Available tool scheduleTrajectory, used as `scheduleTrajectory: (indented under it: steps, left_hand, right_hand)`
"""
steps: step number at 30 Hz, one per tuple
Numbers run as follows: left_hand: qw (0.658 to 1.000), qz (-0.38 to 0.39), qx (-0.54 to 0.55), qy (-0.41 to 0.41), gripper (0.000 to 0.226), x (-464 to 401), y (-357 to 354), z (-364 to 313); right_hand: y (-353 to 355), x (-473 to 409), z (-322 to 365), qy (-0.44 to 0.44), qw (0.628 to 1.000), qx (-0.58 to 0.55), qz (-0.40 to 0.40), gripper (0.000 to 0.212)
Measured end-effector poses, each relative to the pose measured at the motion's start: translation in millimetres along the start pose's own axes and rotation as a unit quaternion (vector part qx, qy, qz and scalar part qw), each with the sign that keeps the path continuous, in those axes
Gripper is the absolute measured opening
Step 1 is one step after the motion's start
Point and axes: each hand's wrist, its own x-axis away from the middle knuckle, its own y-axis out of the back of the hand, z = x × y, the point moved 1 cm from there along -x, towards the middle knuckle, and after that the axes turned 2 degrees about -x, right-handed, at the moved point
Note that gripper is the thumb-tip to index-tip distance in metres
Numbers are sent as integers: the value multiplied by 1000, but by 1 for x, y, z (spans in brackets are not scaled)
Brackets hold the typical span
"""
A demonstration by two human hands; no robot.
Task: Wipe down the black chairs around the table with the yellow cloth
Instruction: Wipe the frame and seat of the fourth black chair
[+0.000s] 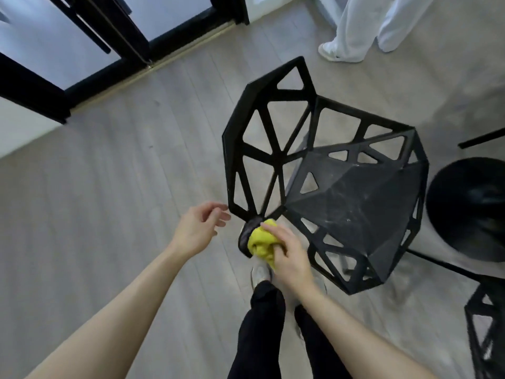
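Head view: right hand (291, 258) fingers pinch the bunched yellow cloth (261, 242) against the black chair (352, 198) near corner; left hand (198, 231) fingers loosely spread, just beside.

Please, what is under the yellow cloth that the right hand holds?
The yellow cloth is bunched in the right hand and pressed on the near corner of the black chair. The cloth and hand cover that corner. Farther below, a pale shoe shows.
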Motion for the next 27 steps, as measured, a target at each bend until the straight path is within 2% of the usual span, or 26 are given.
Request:
scheduleTrajectory:
  steps: [2,4,6,9,12,15,16,18,21,24,27]
  left_hand:
    - [999,7,-30,-44,21,6,-12,5]
    - [994,-4,-76,-80,17,7,-26,5]
    - [990,-52,-98,-90,12,0,-42,1]
    - [981,-131,-108,-91,8,-11,-58,5]
    - [972,-184,-89,-114,9,-20,-59,18]
    - [963,-231,-70,-123,11,-33,-45,28]
    - [960,-239,-75,-123,11,-38,-38,32]
    - [959,-241,-76,-129,16,-53,-24,39]
    - [951,-261,-78,-144,14,-79,0,55]
    - [946,-295,-23,-131,13,-102,19,65]
    - [932,-353,18,-74,24,-115,20,69]
  right_hand:
    - [18,-23,23,-26,995,-57,-83,61]
    - [34,-52,56,2,985,-100,-138,54]
    - [35,-86,79,38,980,-110,-163,49]
    - [5,-129,92,98,990,-61,-83,57]
    - [-18,-119,59,112,993,27,23,76]
    - [-13,-67,-3,48,981,74,170,71]
    - [-7,-53,-20,22,979,101,178,67]
    - [1,-42,-39,-15,984,147,100,62]
    - [0,-54,-39,-72,996,52,-17,49]
    - [4,-77,-35,-83,995,-33,-53,41]
    - [8,-111,-34,-45,997,-24,-55,43]
